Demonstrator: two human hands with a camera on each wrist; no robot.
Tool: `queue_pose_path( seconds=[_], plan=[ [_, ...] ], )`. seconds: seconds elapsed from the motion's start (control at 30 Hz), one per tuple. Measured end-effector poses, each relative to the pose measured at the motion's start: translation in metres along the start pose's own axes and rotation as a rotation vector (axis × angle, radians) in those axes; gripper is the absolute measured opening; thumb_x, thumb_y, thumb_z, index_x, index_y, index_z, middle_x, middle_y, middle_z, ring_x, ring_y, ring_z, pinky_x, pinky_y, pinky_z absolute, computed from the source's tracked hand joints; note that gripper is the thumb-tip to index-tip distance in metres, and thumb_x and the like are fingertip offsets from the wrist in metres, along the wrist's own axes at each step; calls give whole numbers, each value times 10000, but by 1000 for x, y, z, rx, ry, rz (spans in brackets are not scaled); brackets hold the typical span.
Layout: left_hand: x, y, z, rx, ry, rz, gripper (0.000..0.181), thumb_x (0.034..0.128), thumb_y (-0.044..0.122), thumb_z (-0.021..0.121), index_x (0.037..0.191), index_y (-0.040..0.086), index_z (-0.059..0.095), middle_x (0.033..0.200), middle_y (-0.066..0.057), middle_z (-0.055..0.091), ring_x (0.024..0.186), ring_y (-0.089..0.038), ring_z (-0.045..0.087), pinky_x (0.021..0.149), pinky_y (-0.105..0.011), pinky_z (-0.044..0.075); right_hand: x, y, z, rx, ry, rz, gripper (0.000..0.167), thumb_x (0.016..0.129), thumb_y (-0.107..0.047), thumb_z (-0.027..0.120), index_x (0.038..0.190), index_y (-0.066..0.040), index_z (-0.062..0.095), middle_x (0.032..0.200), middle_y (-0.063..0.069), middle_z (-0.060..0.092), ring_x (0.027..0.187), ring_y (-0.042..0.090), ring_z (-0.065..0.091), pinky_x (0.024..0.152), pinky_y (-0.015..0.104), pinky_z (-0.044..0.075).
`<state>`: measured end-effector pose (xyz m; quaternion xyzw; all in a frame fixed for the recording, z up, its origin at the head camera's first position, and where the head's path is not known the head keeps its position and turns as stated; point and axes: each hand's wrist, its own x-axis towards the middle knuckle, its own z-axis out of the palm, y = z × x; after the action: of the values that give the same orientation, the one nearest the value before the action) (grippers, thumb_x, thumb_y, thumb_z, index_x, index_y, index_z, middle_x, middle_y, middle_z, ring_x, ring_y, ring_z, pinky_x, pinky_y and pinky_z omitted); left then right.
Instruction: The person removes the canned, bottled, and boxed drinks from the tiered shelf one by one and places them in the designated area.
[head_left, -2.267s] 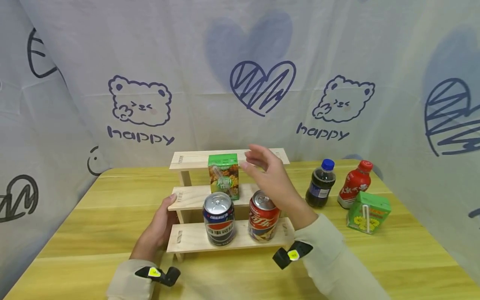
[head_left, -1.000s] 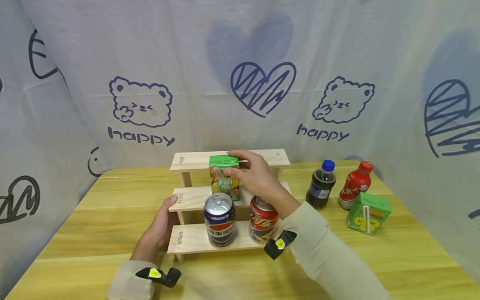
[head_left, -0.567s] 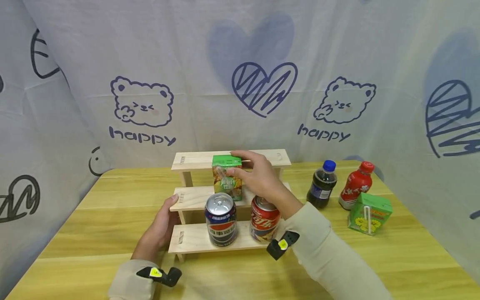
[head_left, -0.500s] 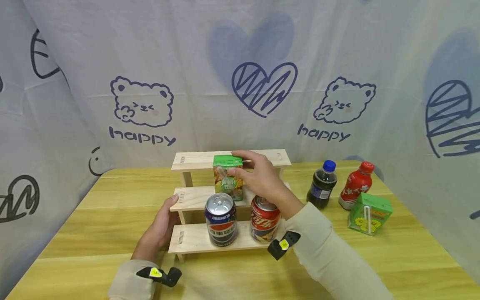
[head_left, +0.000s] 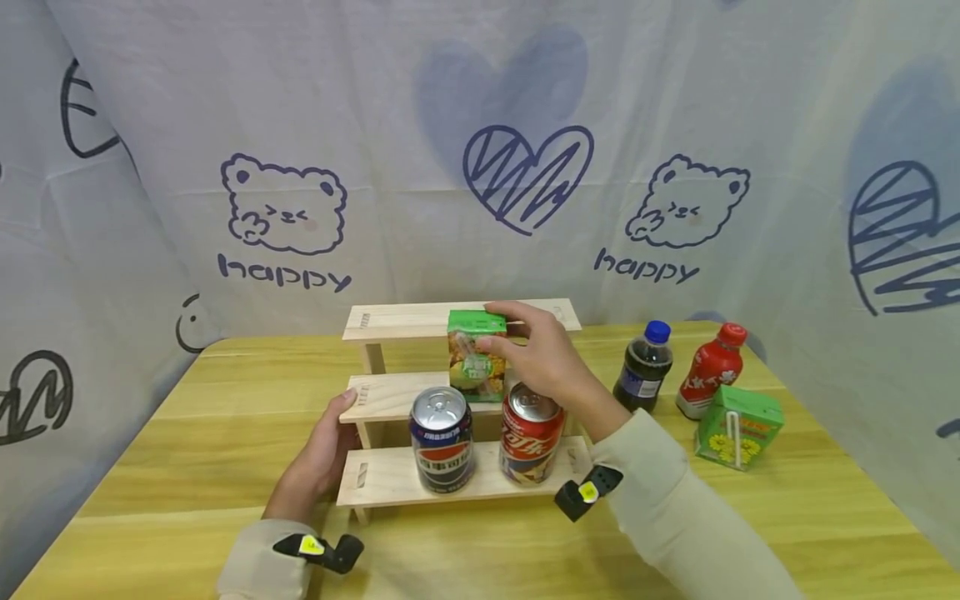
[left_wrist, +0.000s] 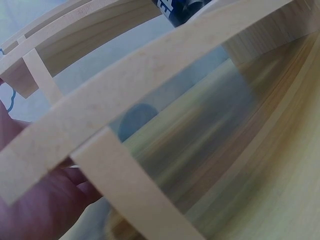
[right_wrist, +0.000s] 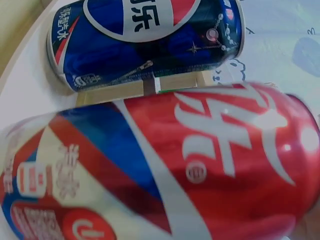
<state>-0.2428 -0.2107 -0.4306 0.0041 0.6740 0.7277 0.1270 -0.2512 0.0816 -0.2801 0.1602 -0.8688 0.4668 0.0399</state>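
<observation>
A three-tier wooden stand [head_left: 397, 321] is on the table, and my left hand [head_left: 322, 446] grips the left end of its middle board, thumb on top. The left wrist view catches part of that hand [left_wrist: 50, 205] beside the board. With thumb on the front and fingers at the back, my right hand [head_left: 547, 350] holds a green-topped juice box [head_left: 467, 367] upright at the middle tier. On the lowest tier stand a blue cola can [head_left: 442, 446] and a red cola can [head_left: 529, 442]; the red can [right_wrist: 225, 150] fills much of the right wrist view.
To the right on the table stand a dark-drink bottle [head_left: 643, 367] with a blue cap, a red bottle [head_left: 708, 371] and a green carton [head_left: 738, 429] with a straw. A printed cloth [head_left: 420, 208] hangs behind the table.
My right hand reached in from the right, took hold of the juice box and shifted it rightward along the middle tier. My left hand stays on the stand.
</observation>
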Motion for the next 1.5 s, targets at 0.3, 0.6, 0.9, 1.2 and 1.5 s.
queue_pose_path(
  seconds=[0.3, 0.6, 0.9, 1.2, 1.5],
  plan=[
    [-8, 10, 6, 40, -9, 7, 766, 927, 640, 204, 1512, 159, 91, 1461, -229, 230, 1310, -381, 292, 1026, -479, 294, -7, 11, -14, 1, 8, -14, 485, 887, -260, 646, 1349, -193, 513, 1305, 12, 532, 1155, 238, 558, 866, 368, 504],
    [-6, 10, 5, 9, -1, -28, 723, 938, 622, 217, 1507, 187, 119, 1452, -179, 265, 1303, -339, 306, 1027, -451, 298, -17, 26, -35, -36, 36, -9, 498, 890, -295, 636, 1362, -217, 499, 1336, 37, 522, 1180, 274, 544, 890, 403, 490],
    [-5, 7, 3, 6, -15, -7, 734, 929, 644, 240, 1504, 201, 132, 1462, -183, 245, 1311, -347, 288, 1022, -450, 292, -27, 39, -55, -97, 88, 9, 509, 895, -296, 635, 1372, -188, 491, 1364, 84, 510, 1219, 326, 508, 920, 473, 462],
    [-8, 10, 5, 27, -5, -5, 719, 940, 623, 208, 1508, 192, 115, 1465, -189, 240, 1306, -345, 293, 1004, -435, 310, -37, 55, -80, -140, 135, -2, 487, 907, -284, 621, 1359, -144, 505, 1290, 128, 550, 1150, 344, 552, 843, 463, 506],
    [-4, 6, 2, 31, -12, -18, 781, 913, 676, 212, 1516, 200, 70, 1487, -201, 202, 1333, -366, 264, 1027, -471, 298, -51, 67, -101, -171, 198, 34, 528, 909, -374, 588, 1379, -158, 484, 1239, 151, 571, 1114, 342, 568, 832, 484, 504]
  ],
)
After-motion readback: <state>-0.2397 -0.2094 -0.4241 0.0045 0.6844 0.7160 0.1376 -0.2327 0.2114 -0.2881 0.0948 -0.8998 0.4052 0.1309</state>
